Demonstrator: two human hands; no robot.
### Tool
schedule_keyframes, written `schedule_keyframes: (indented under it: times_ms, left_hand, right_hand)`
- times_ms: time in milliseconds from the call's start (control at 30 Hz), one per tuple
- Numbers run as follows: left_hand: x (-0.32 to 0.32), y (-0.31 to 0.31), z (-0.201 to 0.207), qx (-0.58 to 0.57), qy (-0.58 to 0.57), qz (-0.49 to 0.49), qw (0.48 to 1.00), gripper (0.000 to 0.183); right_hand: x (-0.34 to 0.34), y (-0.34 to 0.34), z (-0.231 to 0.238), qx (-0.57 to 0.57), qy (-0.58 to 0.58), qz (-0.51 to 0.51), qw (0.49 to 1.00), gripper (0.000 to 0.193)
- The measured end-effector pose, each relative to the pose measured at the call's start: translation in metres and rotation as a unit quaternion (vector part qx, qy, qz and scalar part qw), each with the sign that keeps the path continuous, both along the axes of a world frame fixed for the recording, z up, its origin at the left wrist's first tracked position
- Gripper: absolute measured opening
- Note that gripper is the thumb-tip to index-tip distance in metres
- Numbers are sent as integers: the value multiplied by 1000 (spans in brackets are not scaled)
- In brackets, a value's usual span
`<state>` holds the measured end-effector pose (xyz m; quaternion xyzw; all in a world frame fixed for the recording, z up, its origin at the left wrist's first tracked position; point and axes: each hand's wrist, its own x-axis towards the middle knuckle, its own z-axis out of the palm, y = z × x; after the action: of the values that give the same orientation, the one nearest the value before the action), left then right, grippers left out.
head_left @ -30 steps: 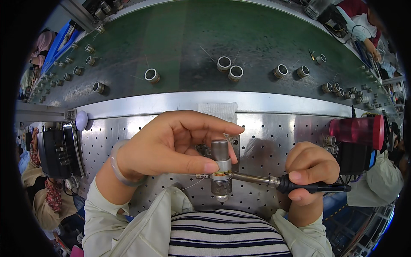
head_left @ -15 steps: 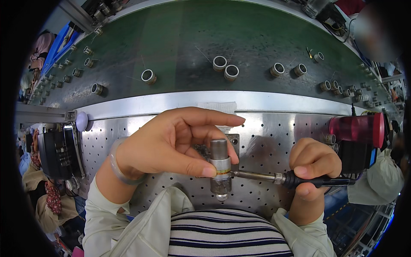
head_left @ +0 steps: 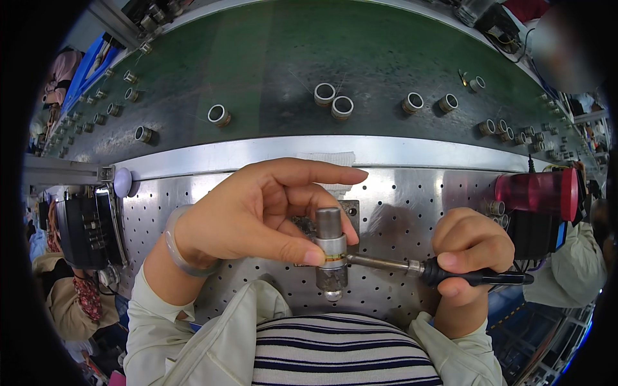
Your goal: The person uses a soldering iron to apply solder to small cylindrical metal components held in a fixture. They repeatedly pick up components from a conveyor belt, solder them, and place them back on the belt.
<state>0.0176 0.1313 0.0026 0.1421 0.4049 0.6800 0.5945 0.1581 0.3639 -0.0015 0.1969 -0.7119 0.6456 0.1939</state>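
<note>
A metal ring point(head_left: 333, 246) with a yellowish-red band round its lower part sits around an upright steel post point(head_left: 329, 223) in front of me. My left hand point(head_left: 257, 215) pinches it, the thumb on its left side and fingers behind it, while the index finger stretches out above. In my right hand point(head_left: 473, 251) is a soldering iron point(head_left: 386, 263), gripped by its black handle. Its metal tip points left and meets the ring's right side at the band; I cannot tell whether they touch.
Beyond the perforated metal worktop point(head_left: 161, 219) runs a dark green conveyor belt point(head_left: 283, 64) carrying several similar rings, such as this ring point(head_left: 342, 108). A red cylindrical container point(head_left: 537, 195) stands at the right, and a black device point(head_left: 87, 228) at the left.
The rings on the belt have shifted slightly left. The soldering iron has tilted a little, its handle end lower and its tip slightly higher. My left hand holds nearly the same pose.
</note>
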Motion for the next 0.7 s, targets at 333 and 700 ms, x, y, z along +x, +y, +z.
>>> schedule_keyframes:
  times_ms: [333, 700]
  left_hand:
    - [1, 3, -3, 5, -8, 0, 1000, 79]
    - [3, 2, -16, 20, 24, 7, 1000, 83]
  right_hand:
    - [1, 2, -1, 12, 9, -7, 1000, 27]
    - [4, 9, -6, -43, 0, 4, 999, 26]
